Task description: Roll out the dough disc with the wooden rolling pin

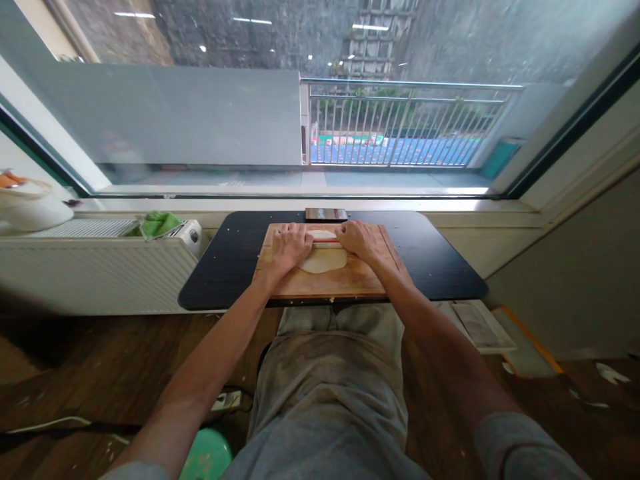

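Note:
A flat, pale sheet of dough point(323, 261) lies on a wooden board point(320, 288). Across its far part runs a thin rolling pin point(325, 244), with a reddish line along it. My left hand point(292, 245) is closed over the pin's left end, and my right hand point(356, 239) is closed over the right end. Both palms face down, and the fingers hide the pin's ends. Some pale dough shows beyond the pin, between my hands.
The board rests on a black table point(435, 267). Behind it lies a small flat box point(326, 215) near the window. A radiator point(100, 273) with a green cloth point(160, 225) stands to the left. A green stool point(206, 456) is on the floor below.

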The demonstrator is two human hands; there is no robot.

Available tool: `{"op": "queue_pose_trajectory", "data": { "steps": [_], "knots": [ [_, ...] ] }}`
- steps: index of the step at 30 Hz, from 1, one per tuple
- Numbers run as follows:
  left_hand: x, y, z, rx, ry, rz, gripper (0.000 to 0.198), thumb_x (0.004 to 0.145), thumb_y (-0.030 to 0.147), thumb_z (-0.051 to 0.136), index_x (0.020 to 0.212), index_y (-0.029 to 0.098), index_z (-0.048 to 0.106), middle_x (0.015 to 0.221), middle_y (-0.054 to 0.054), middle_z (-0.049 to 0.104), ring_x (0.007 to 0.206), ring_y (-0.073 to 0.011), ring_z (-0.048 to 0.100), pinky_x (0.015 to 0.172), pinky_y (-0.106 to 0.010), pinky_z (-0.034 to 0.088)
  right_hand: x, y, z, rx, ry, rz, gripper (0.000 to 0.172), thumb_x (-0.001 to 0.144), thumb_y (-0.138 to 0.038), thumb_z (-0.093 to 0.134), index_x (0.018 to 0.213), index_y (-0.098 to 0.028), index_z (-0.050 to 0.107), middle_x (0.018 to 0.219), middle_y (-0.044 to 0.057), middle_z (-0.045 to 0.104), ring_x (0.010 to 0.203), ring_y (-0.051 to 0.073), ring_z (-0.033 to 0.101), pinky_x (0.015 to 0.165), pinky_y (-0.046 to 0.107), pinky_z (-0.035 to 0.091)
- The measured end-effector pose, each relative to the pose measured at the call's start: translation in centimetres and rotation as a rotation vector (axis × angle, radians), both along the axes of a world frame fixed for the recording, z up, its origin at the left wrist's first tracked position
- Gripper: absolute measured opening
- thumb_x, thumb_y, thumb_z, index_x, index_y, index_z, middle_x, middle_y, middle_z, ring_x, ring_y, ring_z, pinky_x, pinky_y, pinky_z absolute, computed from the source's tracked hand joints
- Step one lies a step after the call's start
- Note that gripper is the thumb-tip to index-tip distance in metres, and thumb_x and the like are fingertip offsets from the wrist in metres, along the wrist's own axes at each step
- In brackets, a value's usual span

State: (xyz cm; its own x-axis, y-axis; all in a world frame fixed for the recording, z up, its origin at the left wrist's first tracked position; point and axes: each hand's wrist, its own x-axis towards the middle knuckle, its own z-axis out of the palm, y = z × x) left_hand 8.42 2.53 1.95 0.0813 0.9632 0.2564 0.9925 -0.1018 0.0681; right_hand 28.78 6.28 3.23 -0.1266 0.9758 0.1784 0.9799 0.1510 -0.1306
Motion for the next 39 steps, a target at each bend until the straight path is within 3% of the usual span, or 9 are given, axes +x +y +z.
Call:
{"op": "queue_pose_trajectory", "data": {
  "steps": [9,14,19,23,29,39],
  "knots": [
    [-0.1,3.7,0.3,-0.053,-0.029,0.040,0.046,0.112,0.039,0.038,0.135,0.015,0.070,0.145,-0.022,0.070,0.139,-0.0398,0.060,0.120,-0.057,0.042,0.3,1.7,0.2,-0.005,0.010,-0.048,0.049,0.113,-0.043,0.046,0.121,-0.017,0.087,0.125,0.021,0.085,0.118,0.033,0.081,0.098,0.032,0.055],
    [-0.5,4.2,0.0,-0.072,-0.023,0.015,0.048,0.112,0.038,0.034,0.135,0.014,0.070,0.140,-0.022,0.073,0.131,-0.0360,0.065,0.117,-0.051,0.045,0.4,1.5,0.0,-0.002,-0.010,-0.030,0.050,0.113,-0.046,0.048,0.119,-0.016,0.087,0.124,0.022,0.085,0.115,0.033,0.081,0.099,0.033,0.056],
    [-0.7,4.0,1.1,-0.143,0.022,0.012,0.049,0.112,0.039,0.035,0.128,0.014,0.074,0.133,-0.021,0.078,0.124,-0.0323,0.071,0.110,-0.043,0.050,0.3,0.8,0.3,-0.015,0.010,-0.032,0.050,0.114,-0.045,0.048,0.121,-0.016,0.088,0.123,0.023,0.085,0.119,0.032,0.081,0.101,0.030,0.054],
    [-1.4,2.8,1.7,-0.151,0.041,0.033,0.058,0.113,0.048,0.033,0.128,0.013,0.076,0.129,-0.022,0.081,0.119,-0.0355,0.075,0.102,-0.044,0.055,0.2,0.2,0.5,-0.025,0.008,-0.021,0.049,0.113,-0.041,0.048,0.119,-0.014,0.088,0.125,0.023,0.084,0.117,0.032,0.081,0.098,0.030,0.053],
    [-2.4,-0.5,0.2,-0.031,0.090,0.007,0.054,0.114,0.035,0.029,0.121,0.015,0.080,0.132,-0.020,0.079,0.127,-0.0364,0.069,0.109,-0.047,0.053,0.3,-1.8,0.6,-0.030,-0.004,-0.001,0.050,0.111,-0.044,0.051,0.114,-0.014,0.090,0.118,0.023,0.086,0.107,0.031,0.083,0.086,0.029,0.052],
    [-2.1,-5.7,-0.2,-0.003,0.060,0.065,0.052,0.114,0.044,0.032,0.123,0.016,0.075,0.130,-0.023,0.073,0.129,-0.0407,0.062,0.101,-0.053,0.054,0.3,-5.0,0.2,-0.035,-0.038,0.028,0.045,0.109,-0.038,0.052,0.110,-0.014,0.090,0.114,0.022,0.086,0.103,0.028,0.081,0.084,0.030,0.048]
  ]
}}
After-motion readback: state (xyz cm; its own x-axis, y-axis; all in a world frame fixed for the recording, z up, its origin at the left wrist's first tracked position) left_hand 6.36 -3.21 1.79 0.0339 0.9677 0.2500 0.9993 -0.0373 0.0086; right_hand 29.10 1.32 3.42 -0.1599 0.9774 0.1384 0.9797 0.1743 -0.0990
